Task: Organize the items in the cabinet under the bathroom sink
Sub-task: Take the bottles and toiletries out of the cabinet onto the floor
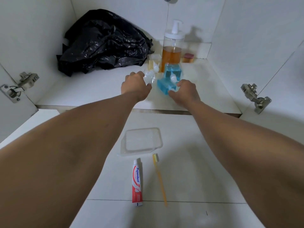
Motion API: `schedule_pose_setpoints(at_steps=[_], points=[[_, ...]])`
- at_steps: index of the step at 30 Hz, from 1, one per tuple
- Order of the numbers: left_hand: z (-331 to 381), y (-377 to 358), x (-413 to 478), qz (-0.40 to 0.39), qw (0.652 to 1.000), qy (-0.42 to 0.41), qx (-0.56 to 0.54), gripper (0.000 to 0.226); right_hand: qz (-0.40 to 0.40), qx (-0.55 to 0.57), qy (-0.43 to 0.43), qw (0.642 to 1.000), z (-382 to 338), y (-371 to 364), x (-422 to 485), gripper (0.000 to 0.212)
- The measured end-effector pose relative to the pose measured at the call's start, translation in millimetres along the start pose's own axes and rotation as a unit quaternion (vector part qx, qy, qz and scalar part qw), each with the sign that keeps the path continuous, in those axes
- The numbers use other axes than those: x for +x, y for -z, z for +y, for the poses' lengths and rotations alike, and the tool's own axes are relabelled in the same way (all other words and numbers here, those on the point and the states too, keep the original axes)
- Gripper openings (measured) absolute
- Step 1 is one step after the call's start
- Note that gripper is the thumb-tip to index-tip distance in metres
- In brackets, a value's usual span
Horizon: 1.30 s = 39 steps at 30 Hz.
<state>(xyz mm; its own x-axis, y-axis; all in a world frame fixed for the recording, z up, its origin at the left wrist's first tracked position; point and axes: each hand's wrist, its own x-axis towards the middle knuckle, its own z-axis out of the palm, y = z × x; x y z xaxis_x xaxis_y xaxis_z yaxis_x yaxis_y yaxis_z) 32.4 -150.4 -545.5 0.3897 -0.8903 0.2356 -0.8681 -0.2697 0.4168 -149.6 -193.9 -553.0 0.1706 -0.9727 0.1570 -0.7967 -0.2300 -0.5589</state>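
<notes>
Gripping a see-through bottle (162, 85) of blue liquid with the right hand (186, 91) and grabbing little clear bottles (148, 75) with the left hand (134, 84), all sitting on the white cabinet floor (98, 89).

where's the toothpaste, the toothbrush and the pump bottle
toothpaste (137, 181), head view, middle of the tube
toothbrush (159, 178), head view, on the yellow handle
pump bottle (171, 55), head view, on the amber-filled body

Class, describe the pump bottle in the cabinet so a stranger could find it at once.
Look into the open cabinet, to the right of the crumpled black plastic bag at the back. Behind the two blue bottles stands the pump bottle. It is the tallest item, clear, with a white pump top and amber liquid in its lower part.
</notes>
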Motion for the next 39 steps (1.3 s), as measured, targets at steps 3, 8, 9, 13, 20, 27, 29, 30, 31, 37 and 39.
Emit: schedule_pose_setpoints(at_steps=[3, 8, 9, 13, 20, 27, 29, 30, 31, 37, 39], points=[[1, -11, 16, -0.008, 1.0, 0.026, -0.009, 0.061, -0.003, 0.021, -0.022, 1.0, 3, -18, 9, 0.058], [9, -22, 40, -0.042, 0.995, 0.083, -0.045, 0.065, 0.021, 0.028, -0.033, 0.999, 0, -35, 23, 0.056], [11, -23, 42, -0.049, 0.994, 0.088, -0.051, 0.065, 0.026, 0.027, -0.034, 0.999, -1, -36, 23, 0.055], [14, -23, 48, -0.064, 0.993, 0.098, -0.032, 0.061, 0.043, 0.016, -0.042, 0.998, -3, -40, 23, 0.044], [20, -8, 30, -0.18, 0.974, 0.135, -0.008, 0.075, 0.011, 0.015, -0.031, 0.999, -6, -27, 8, 0.044], [12, 4, -1, -0.18, 0.963, 0.168, -0.11, 0.047, -0.027, 0.005, -0.003, 1.0, -22, 4, -13, 0.048], [12, 11, -12, -0.164, 0.963, 0.161, -0.142, 0.054, -0.036, -0.02, 0.007, 0.999, -28, 19, -17, 0.057], [13, 16, -18, -0.159, 0.959, 0.16, -0.169, 0.059, -0.051, -0.032, 0.011, 0.998, -32, 28, -18, 0.061], [15, 20, -23, -0.157, 0.953, 0.162, -0.201, 0.066, -0.074, -0.043, 0.015, 0.996, -36, 38, -19, 0.064], [20, 38, -62, -0.227, 0.932, 0.122, -0.254, 0.075, -0.272, -0.027, -0.045, 0.961, -56, 84, -33, 0.048], [19, 38, -77, -0.271, 0.928, 0.09, -0.237, 0.063, -0.316, -0.042, -0.063, 0.946, -54, 85, -38, 0.048]])
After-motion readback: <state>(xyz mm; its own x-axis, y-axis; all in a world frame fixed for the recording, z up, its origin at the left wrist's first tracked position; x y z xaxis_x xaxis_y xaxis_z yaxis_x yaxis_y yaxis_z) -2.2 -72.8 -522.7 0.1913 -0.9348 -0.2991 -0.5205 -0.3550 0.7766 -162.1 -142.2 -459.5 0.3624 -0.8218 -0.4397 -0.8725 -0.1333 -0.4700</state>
